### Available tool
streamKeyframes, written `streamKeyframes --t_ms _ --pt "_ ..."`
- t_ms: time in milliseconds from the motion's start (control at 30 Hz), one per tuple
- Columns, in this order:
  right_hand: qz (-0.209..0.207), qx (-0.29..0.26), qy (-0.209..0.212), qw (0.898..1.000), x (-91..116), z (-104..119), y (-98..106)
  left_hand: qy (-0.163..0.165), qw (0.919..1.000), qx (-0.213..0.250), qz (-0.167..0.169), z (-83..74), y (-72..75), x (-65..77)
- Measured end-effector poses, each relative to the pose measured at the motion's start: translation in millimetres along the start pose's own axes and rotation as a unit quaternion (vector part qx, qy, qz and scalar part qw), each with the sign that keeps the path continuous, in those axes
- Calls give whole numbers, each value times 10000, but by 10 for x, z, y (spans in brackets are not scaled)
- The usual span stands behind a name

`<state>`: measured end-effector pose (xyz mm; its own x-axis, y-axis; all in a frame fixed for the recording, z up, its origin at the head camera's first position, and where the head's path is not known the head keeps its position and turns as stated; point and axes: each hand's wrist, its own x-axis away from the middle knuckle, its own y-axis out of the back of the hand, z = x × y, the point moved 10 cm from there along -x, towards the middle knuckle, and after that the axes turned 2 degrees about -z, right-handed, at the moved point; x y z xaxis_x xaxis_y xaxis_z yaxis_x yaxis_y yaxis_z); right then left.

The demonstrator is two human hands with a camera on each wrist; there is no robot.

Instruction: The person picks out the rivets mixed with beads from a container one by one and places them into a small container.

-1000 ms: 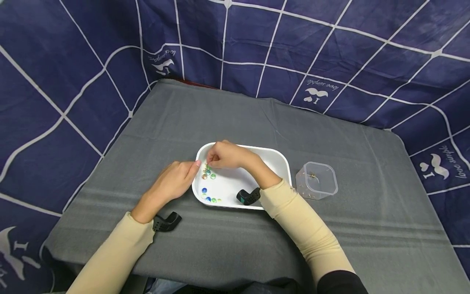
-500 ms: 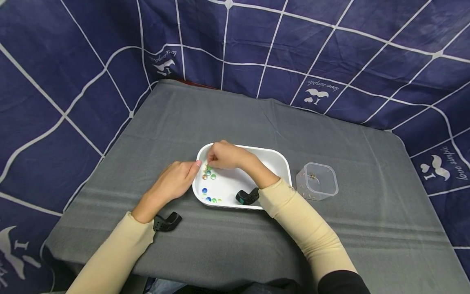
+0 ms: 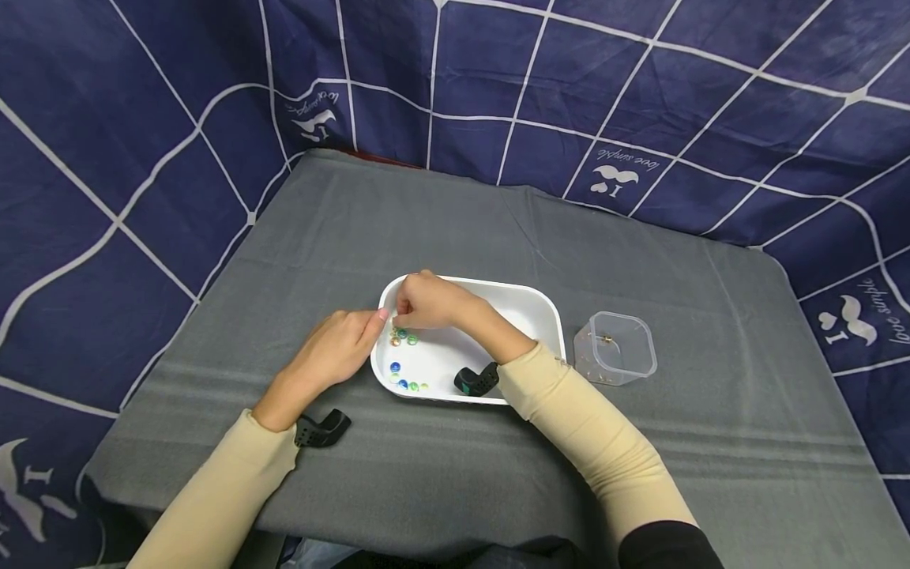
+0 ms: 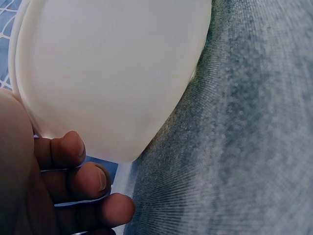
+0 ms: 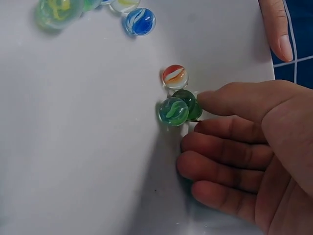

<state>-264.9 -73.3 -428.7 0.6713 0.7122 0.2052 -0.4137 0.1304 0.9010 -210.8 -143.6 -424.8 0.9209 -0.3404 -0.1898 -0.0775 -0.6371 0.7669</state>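
Note:
My left hand (image 3: 334, 348) holds the left rim of a white plastic tray (image 3: 490, 356): its thumb lies over the edge, and in the left wrist view the curled fingers (image 4: 88, 181) are by the outer wall. Inside that tray my right hand (image 3: 435, 302) reaches to the left end. In the right wrist view its thumb tip touches a dark green glass marble (image 5: 190, 103), fingers curled below. Whether it pinches anything is hidden. Against that marble sit a lighter green marble (image 5: 173, 111) and an orange-and-white marble (image 5: 175, 77). A blue marble (image 5: 140, 21) lies farther off.
A clear plastic box (image 3: 614, 348) with a small gold-coloured piece (image 3: 605, 339) inside stands right of the tray. Several more marbles (image 3: 414, 386) lie near the tray's front left corner. Grey cloth (image 3: 426, 221) covers the table, and a dark blue curtain (image 3: 469, 87) hangs behind.
My right hand has shifted slightly left toward the tray's end wall, covering a green marble seen before in the head view. The left hand keeps its place on the rim.

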Motion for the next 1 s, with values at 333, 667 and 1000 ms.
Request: streamKeyframes --t_ms 333,667,1000 --pt "-316 -126 77 9994 -19 43 12 -66 10000 -44 -19 -30 12 -18" --pt "-557 -540 -567 9954 -16 -31 -5 -6 10000 -4 -30 -12 9 1" --pt "-264 -475 -774 9955 -3 -59 -25 9 10000 51 -8 -8 -2 2"
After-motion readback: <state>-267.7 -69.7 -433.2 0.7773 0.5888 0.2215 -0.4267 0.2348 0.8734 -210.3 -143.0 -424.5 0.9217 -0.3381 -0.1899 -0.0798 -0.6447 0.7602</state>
